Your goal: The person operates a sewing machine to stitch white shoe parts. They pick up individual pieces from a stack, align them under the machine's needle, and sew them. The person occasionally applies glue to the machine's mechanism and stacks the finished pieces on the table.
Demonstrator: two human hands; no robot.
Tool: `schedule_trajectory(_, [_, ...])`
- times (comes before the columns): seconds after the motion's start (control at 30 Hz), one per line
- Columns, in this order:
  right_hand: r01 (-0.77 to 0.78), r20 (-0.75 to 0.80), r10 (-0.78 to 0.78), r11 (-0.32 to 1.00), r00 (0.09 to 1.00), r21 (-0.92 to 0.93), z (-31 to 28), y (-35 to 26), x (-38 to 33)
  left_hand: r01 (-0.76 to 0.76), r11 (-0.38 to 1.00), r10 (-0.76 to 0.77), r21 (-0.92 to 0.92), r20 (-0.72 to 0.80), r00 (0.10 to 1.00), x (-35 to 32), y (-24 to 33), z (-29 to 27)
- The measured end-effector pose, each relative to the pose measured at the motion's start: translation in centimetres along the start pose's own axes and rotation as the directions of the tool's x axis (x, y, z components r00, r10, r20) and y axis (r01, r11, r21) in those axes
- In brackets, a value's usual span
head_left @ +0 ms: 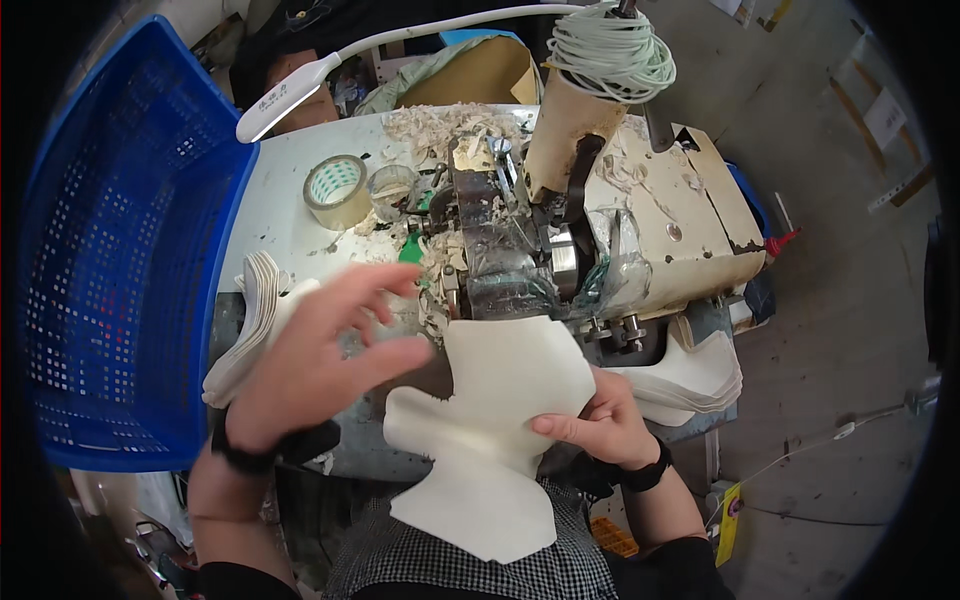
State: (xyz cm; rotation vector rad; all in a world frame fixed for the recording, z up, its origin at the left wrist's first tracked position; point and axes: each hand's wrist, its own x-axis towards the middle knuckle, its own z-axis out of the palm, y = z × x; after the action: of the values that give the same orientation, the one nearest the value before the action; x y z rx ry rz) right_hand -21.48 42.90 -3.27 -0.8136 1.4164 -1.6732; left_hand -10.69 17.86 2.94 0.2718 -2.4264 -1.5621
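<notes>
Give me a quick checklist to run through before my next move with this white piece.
1. Right hand gripping the white piece: ok; the right hand has its thumb on top of the white piece.
2. Left hand free: ok; the left hand is raised, fingers spread, blurred.
3. Piece lying flat: not ok; its middle curves.
4. Surroundings clear of scraps: not ok; scraps litter the machine.
5. Machine stopped: cannot tell from one picture.

The cream piece (505,385) at your tabletop's (275,215) near edge looks smooth and matt; the basket (120,240) by the left edge is glossy plastic, the round machine part (564,265) shiny metal, your apron (440,570) matt cloth.
</notes>
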Motion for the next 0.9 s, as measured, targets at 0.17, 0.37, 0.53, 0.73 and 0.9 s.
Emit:
schedule_trajectory(0.17, [-0.039, -0.173, 0.049, 0.997, 0.984, 0.06, 0.1, 0.9, 1.0, 0.372, 0.922, -0.266, -0.109, 0.522, 0.811, 4.5, -1.5, 1.5])
schedule_trajectory(0.37, [-0.077, -0.457, 0.136, 0.986, 0.879, 0.145, 0.0, 2.5, 1.9, 0.396, 0.918, -0.349, -0.029, 0.416, 0.84, 7.2, -2.5, 2.1])
schedule_trajectory(0.53, [-0.096, -0.466, 0.165, 0.981, 0.869, 0.17, -0.6, 3.2, 2.5, 0.397, 0.913, -0.405, 0.098, 0.358, 0.842, 8.5, -1.9, 2.2])
schedule_trajectory(0.73, [-0.051, -0.555, 0.121, 0.989, 0.823, 0.141, -1.9, 1.5, 2.4, 0.308, 0.945, -0.328, 0.115, 0.365, 0.871, 9.8, -0.3, 4.0])
schedule_trajectory(0.9, [-0.07, -0.553, 0.059, 0.998, 0.831, 0.002, -5.4, -0.3, 1.5, 0.053, 0.957, -0.177, 0.284, 0.434, 0.883, 11.2, 0.6, 5.4])
